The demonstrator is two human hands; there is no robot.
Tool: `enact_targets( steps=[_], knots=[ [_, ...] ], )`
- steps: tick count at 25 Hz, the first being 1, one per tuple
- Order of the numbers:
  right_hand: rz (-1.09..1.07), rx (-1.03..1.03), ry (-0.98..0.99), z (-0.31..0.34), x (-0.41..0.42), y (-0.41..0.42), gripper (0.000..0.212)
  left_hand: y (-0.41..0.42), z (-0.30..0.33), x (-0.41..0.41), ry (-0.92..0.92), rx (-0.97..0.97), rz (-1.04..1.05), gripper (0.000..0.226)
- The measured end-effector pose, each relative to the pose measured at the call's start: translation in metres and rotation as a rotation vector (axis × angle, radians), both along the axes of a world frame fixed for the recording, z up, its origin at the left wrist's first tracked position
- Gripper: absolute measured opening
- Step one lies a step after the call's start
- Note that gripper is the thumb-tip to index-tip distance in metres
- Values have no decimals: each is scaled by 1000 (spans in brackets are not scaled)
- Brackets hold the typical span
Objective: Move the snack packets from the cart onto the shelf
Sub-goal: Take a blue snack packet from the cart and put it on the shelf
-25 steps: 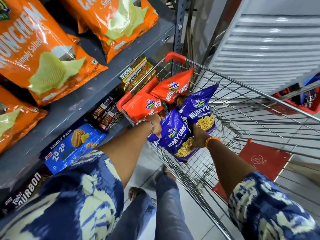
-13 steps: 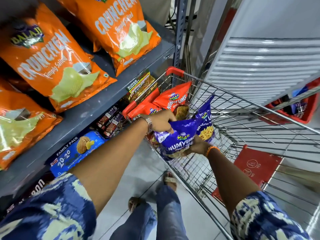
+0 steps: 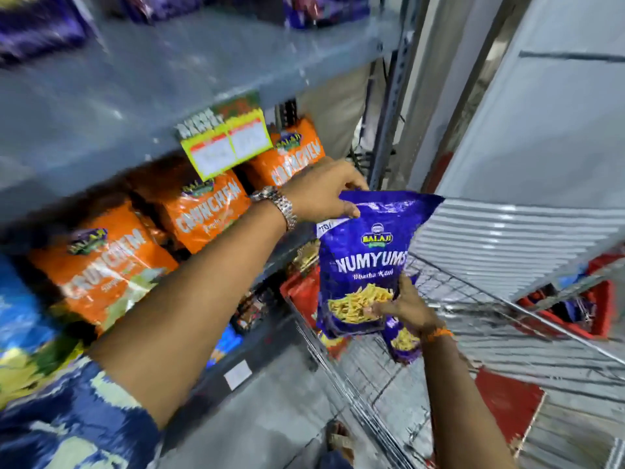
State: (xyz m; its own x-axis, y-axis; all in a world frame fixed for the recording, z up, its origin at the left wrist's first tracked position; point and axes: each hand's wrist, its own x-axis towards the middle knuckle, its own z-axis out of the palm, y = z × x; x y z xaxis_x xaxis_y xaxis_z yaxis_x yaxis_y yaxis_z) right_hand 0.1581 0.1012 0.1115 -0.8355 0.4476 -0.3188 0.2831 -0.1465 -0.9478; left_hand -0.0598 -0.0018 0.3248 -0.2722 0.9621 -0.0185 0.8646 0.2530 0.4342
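Light is bright, even and cool, casting only soft shadows under the grey metal shelf board (image 3: 142, 96); motion blur smears the orange crisp bags (image 3: 101, 265) below that board and the silver wire cart (image 3: 473, 333) to its right; the purple glossy snack packet (image 3: 363, 262) beside the board reads sharpest, with glare on its crinkled top; wide-angle bending curves the edges.

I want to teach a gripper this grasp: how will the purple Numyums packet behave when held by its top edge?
The purple Numyums packet looks soft: its top bends where the left hand pinches it, so expect flop. The right hand steadies its lower part, which suggests sway. The glossy film may be slippery.
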Motion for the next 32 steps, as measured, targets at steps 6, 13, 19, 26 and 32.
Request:
enact_targets(
  steps=[6, 13, 19, 26, 32],
  knots=[
    [-33, 90, 261, 133, -26, -18, 95, -35, 134, 4, 91, 395, 126, 32],
    [168, 232, 485, 268, -59, -39, 58, -112, 222, -10, -404, 815, 246, 35],
    [281, 250, 640, 350, -140, -69, 35, -144, 277, -63, -444, 1068, 484, 66],
    [346, 313, 632, 386, -277, -62, 46, -141, 321, -142, -266, 1281, 748, 62],
    [345, 348, 573, 379, -348, -35, 42, -118, 316, -187, -239, 1206, 982, 54]
  ],
)
